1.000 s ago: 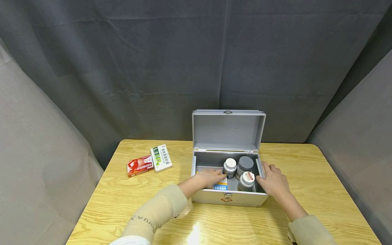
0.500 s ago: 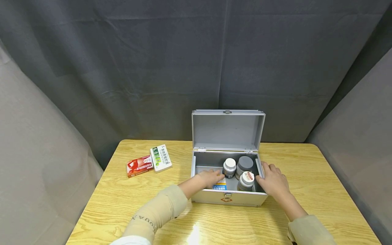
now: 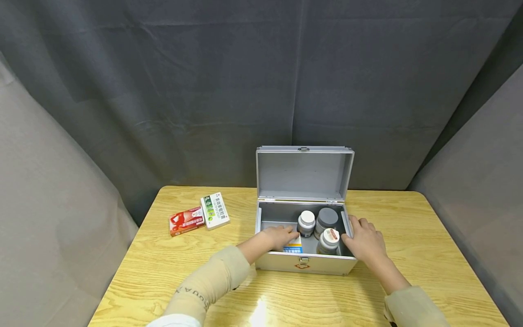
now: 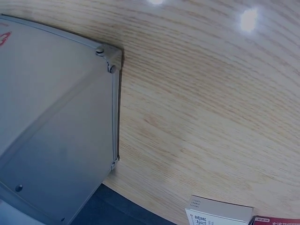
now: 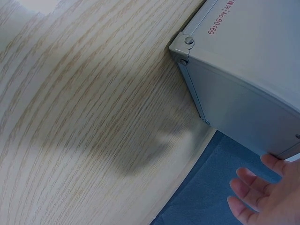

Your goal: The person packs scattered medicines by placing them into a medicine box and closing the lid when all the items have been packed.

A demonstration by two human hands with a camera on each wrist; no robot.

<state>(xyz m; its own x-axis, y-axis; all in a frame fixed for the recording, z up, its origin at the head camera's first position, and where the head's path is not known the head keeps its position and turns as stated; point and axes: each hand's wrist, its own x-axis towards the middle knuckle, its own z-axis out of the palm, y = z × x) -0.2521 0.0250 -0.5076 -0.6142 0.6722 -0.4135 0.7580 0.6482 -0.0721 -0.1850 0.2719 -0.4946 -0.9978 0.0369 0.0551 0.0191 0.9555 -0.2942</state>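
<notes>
An aluminium medicine case (image 3: pixel 303 263) stands with its lid up. My left hand (image 3: pixel 278 238) reaches over its front wall into the left half. Under that hand lies a white, blue and yellow medicine box (image 3: pixel 293 247), partly covered; I cannot tell whether the fingers grip it. The fingertips are close to a small white-capped bottle (image 3: pixel 306 222). To its right stand a grey-lidded bottle (image 3: pixel 327 219) and another white-capped bottle (image 3: pixel 328 240). My right hand (image 3: pixel 365 240) rests at the case's right rim, thumb over the edge, its fingers loosely spread in the right wrist view.
Left of the case on the wooden table (image 3: pixel 135 290) lie a red medicine box (image 3: pixel 187 221) and a white-and-green medicine box (image 3: pixel 215 210), touching each other. The raised lid (image 3: pixel 304 175) stands behind the compartment, before a dark curtain (image 3: pixel 204 91).
My left hand and the medicine box under it have shifted very slightly left, away from the small bottle. My right hand and the case stay in place.
</notes>
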